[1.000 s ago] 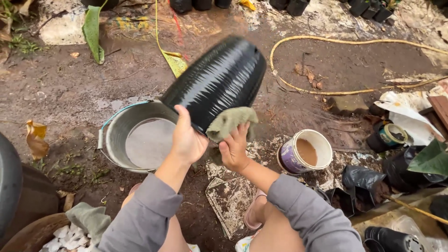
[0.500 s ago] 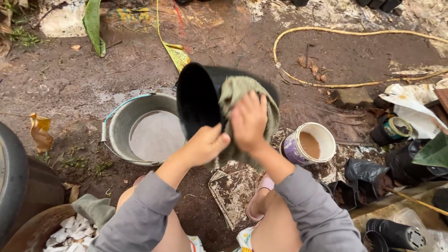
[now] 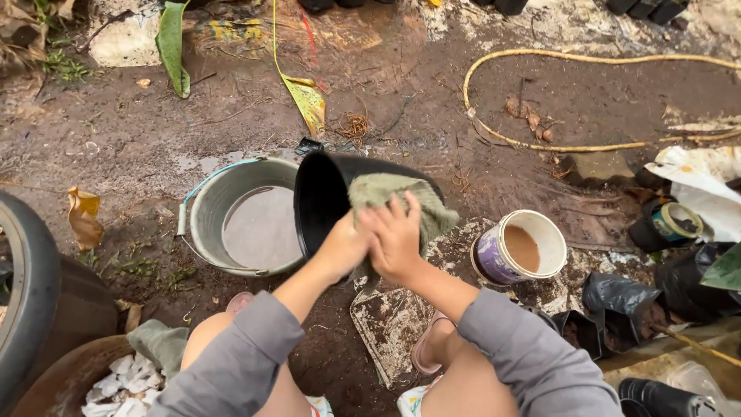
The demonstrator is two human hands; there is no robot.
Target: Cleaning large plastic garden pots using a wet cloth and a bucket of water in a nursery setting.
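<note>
Outdoor, wet muddy ground (image 3: 116, 147), littered with leaves, a yellow hose (image 3: 571, 58) and black grow bags (image 3: 617, 297). Person was crouched, both grey sleeves in frame.

Black pot (image 3: 324, 197) was held tipped on its side just above the ground, mouth facing left toward the metal bucket (image 3: 235, 224), long axis running roughly left-right, base pointing right toward the paint can (image 3: 519, 249). Pot overlapped the bucket's right rim in this view; touching or not, couldn't tell.

Left hand (image 3: 340, 247) was closed on the pot's near rim at the lower edge of the mouth, fingers curled round it. Right hand (image 3: 397, 235) was pressed flat-ish on a green rag (image 3: 401, 197) draped over the pot's upper side wall, fingers spread, gripping the cloth against the plastic. Hands were touching each other at the rim.

Bucket held cloudy water. Paint can held brown liquid, well right of the pot. A dirty tile (image 3: 390, 328) lay below the hands, between the knees.
</note>
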